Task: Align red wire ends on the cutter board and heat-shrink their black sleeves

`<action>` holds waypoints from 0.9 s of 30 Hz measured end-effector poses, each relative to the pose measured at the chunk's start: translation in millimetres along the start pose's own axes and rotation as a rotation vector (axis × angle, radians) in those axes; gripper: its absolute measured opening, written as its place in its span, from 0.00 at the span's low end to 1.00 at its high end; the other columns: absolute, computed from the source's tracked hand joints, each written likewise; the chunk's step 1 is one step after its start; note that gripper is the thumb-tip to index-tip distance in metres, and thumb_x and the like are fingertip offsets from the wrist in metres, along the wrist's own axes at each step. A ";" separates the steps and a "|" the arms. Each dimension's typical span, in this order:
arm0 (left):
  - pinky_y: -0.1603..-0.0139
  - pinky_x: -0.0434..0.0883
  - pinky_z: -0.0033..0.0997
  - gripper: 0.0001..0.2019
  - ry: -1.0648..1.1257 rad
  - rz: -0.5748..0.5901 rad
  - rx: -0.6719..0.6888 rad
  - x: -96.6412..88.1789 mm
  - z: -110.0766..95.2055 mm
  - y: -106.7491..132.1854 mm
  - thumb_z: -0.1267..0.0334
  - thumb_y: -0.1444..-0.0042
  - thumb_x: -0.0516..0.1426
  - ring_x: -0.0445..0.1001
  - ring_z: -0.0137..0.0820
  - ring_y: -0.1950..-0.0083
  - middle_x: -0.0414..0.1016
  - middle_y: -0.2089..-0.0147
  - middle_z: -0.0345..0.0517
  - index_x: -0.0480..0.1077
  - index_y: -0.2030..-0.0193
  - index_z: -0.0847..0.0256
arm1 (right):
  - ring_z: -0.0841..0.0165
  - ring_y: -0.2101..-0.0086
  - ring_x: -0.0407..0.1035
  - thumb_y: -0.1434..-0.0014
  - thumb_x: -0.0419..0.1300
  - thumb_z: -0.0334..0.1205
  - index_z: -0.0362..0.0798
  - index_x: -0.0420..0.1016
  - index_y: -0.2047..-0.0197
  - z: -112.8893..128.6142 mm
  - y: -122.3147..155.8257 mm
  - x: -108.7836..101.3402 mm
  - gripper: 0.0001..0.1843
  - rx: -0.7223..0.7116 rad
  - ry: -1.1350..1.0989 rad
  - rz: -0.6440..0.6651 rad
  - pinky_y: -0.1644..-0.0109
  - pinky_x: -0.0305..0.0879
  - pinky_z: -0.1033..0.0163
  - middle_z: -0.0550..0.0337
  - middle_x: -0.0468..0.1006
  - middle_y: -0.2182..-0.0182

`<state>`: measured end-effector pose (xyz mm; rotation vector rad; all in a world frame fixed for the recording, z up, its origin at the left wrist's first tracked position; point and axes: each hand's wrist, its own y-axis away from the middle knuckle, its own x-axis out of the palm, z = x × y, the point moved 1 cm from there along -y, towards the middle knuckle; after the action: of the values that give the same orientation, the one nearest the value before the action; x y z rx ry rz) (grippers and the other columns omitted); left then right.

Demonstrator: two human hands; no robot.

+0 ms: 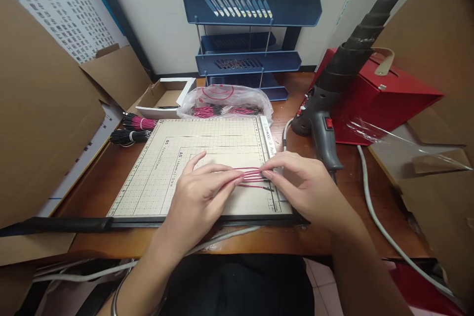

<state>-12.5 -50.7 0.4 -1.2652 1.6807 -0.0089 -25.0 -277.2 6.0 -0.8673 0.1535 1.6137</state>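
Observation:
Several thin red wires [253,176] with dark ends stretch between my two hands, just above the paper trimmer [155,177]. My left hand [202,190] pinches them between thumb and fingers, with one finger raised apart from the rest. At the wires' dark ends, my right hand [298,180] is closed in a pinch, thumb against forefinger. One wire hangs a little lower than the others, and its black tip [268,189] shows below my right thumb. The wire ends on the left side are hidden behind my left fingers.
Red-black and black wire bundles [129,137] lie left of the trimmer. Behind it are a plastic bag of wires [225,101], an open box [166,96] and blue trays [248,61]. A heat gun [326,94] stands right, before a red case [392,94]. The trimmer's black handle [66,224] juts left.

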 end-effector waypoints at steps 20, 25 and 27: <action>0.34 0.66 0.38 0.06 0.282 0.028 -0.147 -4.9 -10.4 5.8 0.67 0.36 0.63 0.82 0.27 0.62 0.86 0.60 0.33 0.82 0.58 0.54 | 0.72 0.63 0.75 0.35 0.64 0.33 0.49 0.80 0.62 2.9 2.0 -1.4 0.03 -0.223 0.028 -0.007 0.53 0.67 0.62 0.65 0.84 0.67; 0.34 0.66 0.44 0.09 0.561 0.145 -0.293 -7.6 -6.9 5.4 0.63 0.34 0.61 0.82 0.34 0.59 0.86 0.61 0.39 0.83 0.62 0.54 | 0.71 0.61 0.77 0.35 0.62 0.31 0.48 0.78 0.62 6.2 1.9 -1.4 0.05 -0.265 -0.087 0.072 0.51 0.68 0.61 0.63 0.83 0.66; 0.34 0.66 0.48 0.09 0.651 0.163 -0.339 -8.5 -4.6 6.3 0.62 0.34 0.61 0.82 0.37 0.57 0.86 0.61 0.41 0.84 0.63 0.54 | 0.70 0.60 0.77 0.35 0.62 0.32 0.48 0.78 0.62 6.4 1.2 -1.0 0.05 -0.253 -0.126 0.086 0.51 0.69 0.61 0.63 0.83 0.66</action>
<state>-20.5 -44.0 5.2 -1.4650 2.4223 -0.0437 -28.9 -274.8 10.7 -0.9582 -0.1059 1.7888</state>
